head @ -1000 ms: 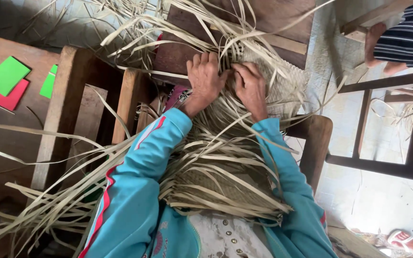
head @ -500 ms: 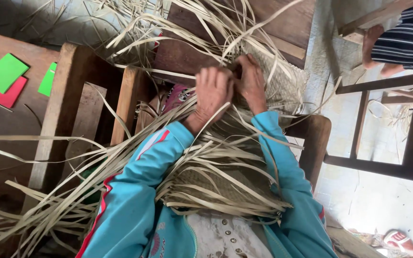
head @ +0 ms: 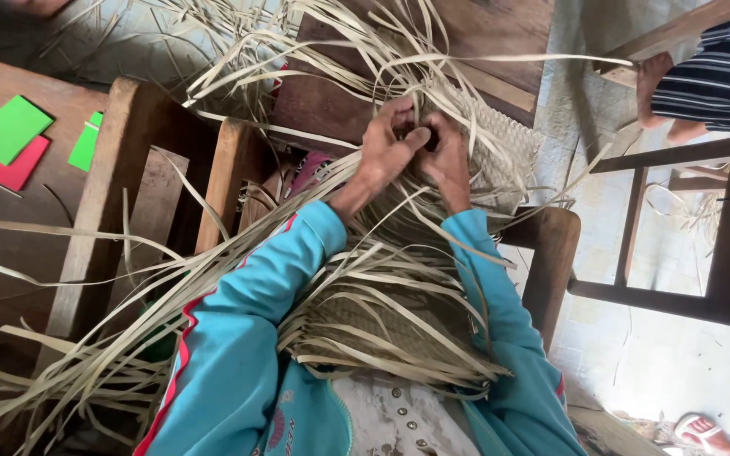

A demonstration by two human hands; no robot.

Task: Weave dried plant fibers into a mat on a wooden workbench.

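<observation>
A half-woven mat of pale dry leaf strips [head: 399, 321] lies across my lap, with long loose strips [head: 128, 329] fanning out to the left and upward. Both arms are in turquoise sleeves. My left hand [head: 384, 152] and my right hand [head: 445, 156] meet at the far edge of the weave, fingers pinched together on the strips there. The woven part [head: 500, 143] shows just right of my hands. The fingertips are partly hidden among the strips.
A wooden chair frame [head: 120, 194] stands to the left. Green [head: 10, 127] and red [head: 17, 165] cards lie on a wooden top. Another wooden chair [head: 678, 295] is at the right, where a person in a striped garment [head: 720, 80] sits. A sandalled foot [head: 703, 431] shows bottom right.
My hands have drawn closer together at the weave's far edge, and the fingers have closed onto the strips. The view has shifted slightly.
</observation>
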